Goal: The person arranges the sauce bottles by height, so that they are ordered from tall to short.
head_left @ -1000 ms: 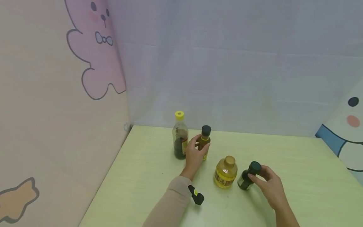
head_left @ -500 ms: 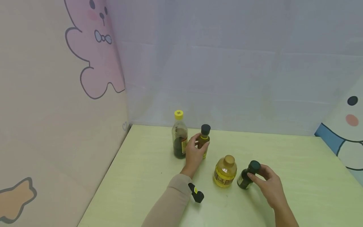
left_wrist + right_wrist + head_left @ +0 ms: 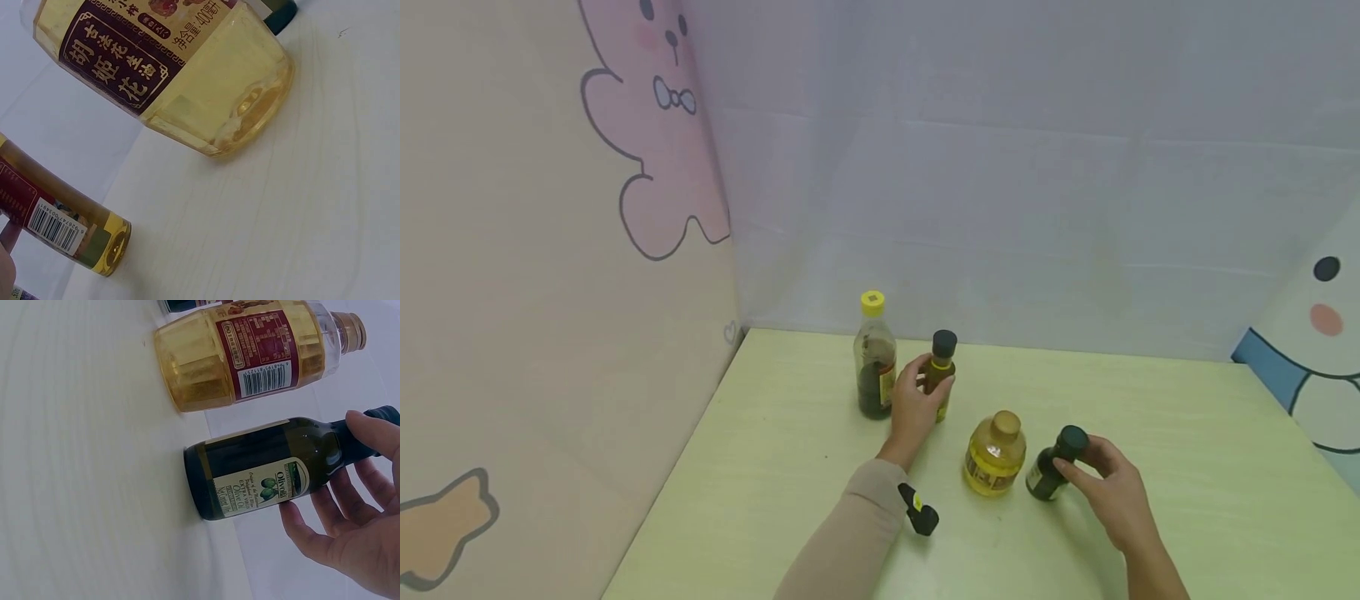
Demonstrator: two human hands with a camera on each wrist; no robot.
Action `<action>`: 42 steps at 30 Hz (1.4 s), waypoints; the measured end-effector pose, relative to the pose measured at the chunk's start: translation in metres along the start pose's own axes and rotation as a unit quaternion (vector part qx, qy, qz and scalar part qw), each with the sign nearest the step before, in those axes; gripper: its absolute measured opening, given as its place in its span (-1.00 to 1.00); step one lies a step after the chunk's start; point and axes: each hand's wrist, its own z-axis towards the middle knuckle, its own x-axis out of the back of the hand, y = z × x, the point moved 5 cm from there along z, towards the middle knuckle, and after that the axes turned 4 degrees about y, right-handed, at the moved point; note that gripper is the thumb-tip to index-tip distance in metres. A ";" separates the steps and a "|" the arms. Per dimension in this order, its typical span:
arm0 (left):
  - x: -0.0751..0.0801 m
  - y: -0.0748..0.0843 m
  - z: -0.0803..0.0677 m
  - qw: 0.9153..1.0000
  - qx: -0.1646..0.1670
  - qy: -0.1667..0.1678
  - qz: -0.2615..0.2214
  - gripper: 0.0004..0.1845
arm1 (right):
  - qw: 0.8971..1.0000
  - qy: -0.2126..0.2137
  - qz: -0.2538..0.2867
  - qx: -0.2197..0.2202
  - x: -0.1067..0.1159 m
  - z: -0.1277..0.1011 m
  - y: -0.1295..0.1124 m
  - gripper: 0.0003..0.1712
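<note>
We note four bottles upright on the pale green table [image 3: 760,467], set in a corner of cartoon-printed wall panels [image 3: 550,275]; the left hand [image 3: 914,403] is wrapped round the slim amber bottle [image 3: 940,373], fingers curled about its body below the black cap, gripping it; that bottle stands on the table toward the back edge, just beside the tall dark-sauce bottle [image 3: 876,357] with the yellow cap, which is on its left and untouched; in the left wrist view we see the amber bottle's base [image 3: 94,240] flat on the surface, barcode label showing, a fingertip at the frame's edge.

The right hand [image 3: 1108,490] holds the dark green olive oil bottle [image 3: 1052,464]; thumb and fingers curl round its neck and black cap; in the right wrist view the thumb lies over the neck [image 3: 369,431] and the fingers reach under the shoulder, the bottle's base [image 3: 200,481] resting on the table; whether it leans a little we cannot tell.

The squat yellow oil bottle [image 3: 996,454] stands between the two hands, just left of the olive oil bottle, near it but apart; neither hand touches it; a small black device [image 3: 919,510] sits at the left wrist, on a beige sleeve [image 3: 850,542].
</note>
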 end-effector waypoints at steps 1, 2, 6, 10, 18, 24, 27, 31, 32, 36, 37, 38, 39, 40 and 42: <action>0.000 0.000 0.000 1.000 0.000 0.000 -0.002 -0.49 | 1.000 0.000 0.002 0.000 0.000 0.000 0.000 -0.37; 0.000 0.000 0.000 1.000 0.000 0.000 -0.003 -0.49 | 1.000 0.000 0.004 0.001 0.000 0.000 0.000 -0.37; 0.000 0.000 0.000 1.000 -0.001 0.000 -0.008 -0.49 | 1.000 0.000 0.004 0.005 0.001 -0.001 -0.001 -0.38; 0.000 -0.001 0.000 1.000 0.001 -0.002 -0.011 -0.47 | 1.000 0.002 0.004 0.009 0.001 -0.001 -0.002 -0.39; 0.003 0.000 -0.004 0.999 -0.003 -0.023 -0.024 -0.40 | 1.000 0.004 -0.003 0.007 0.001 -0.001 -0.001 -0.39; 0.013 0.004 -0.012 0.999 0.009 -0.023 -0.039 -0.41 | 1.000 0.002 -0.008 0.006 0.001 -0.001 -0.001 -0.38; 0.018 0.007 -0.016 0.998 0.002 -0.017 -0.053 -0.41 | 1.000 -0.002 -0.011 0.005 0.001 -0.001 0.000 -0.37; 0.023 0.011 -0.021 0.999 -0.017 -0.016 -0.045 -0.44 | 1.000 -0.001 -0.010 0.005 0.000 0.000 0.000 -0.37; 0.024 0.011 -0.022 0.999 -0.023 -0.015 -0.043 -0.45 | 1.000 0.000 -0.009 0.005 0.000 0.001 0.000 -0.37; 0.027 0.013 -0.027 0.998 -0.039 -0.015 -0.046 -0.46 | 1.000 -0.004 -0.007 0.003 0.000 0.001 0.001 -0.37; 0.027 0.014 -0.028 0.998 -0.043 -0.014 -0.048 -0.46 | 1.000 -0.004 -0.007 0.003 0.000 0.001 0.001 -0.37; 0.027 0.015 -0.030 0.998 -0.048 -0.014 -0.049 -0.46 | 1.000 -0.005 -0.006 0.003 0.000 0.001 0.001 -0.37; 0.028 0.017 -0.032 0.997 -0.053 -0.016 -0.051 -0.47 | 1.000 -0.005 -0.005 0.003 0.000 0.000 0.001 -0.36; 0.027 0.018 -0.034 0.997 -0.056 -0.019 -0.052 -0.47 | 1.000 -0.006 -0.006 0.002 -0.001 0.000 0.001 -0.36; 0.026 0.022 -0.037 0.996 -0.062 -0.029 -0.052 -0.47 | 1.000 -0.005 -0.006 0.003 -0.001 0.000 0.001 -0.36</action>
